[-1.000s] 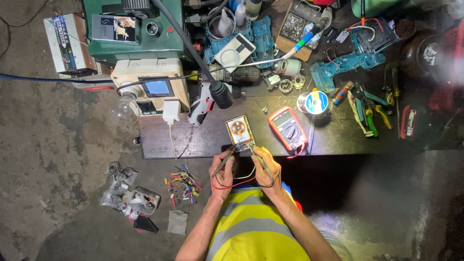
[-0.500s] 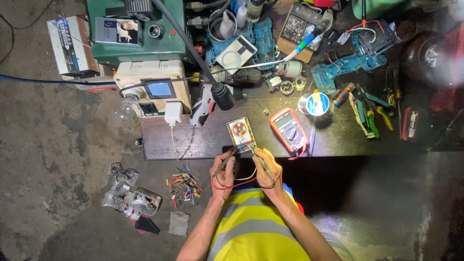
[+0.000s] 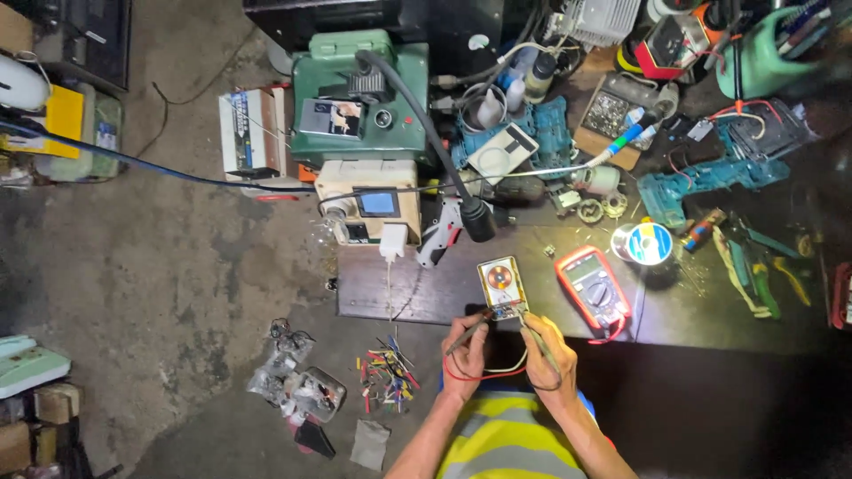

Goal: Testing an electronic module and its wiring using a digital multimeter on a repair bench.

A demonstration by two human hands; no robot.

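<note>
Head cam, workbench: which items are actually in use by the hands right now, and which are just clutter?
In use:
- left hand holding a probe with red lead
- right hand holding the other probe
- small yellow circuit board, both probe tips at its near edge
- red multimeter

Lying about:
- teal cordless drill
- green machine
- solder spool
- loose coloured wires on floor

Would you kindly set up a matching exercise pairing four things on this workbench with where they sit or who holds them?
Things:
1. Red multimeter
2. Small circuit board
3. Green machine
4. Red-wired probe

Places:
A. At the table's near edge, under both probe tips
B. In the left hand
C. Right of the board, on the dark table
D. Far side, behind the beige unit

Pairs: 1-C, 2-A, 3-D, 4-B
</note>
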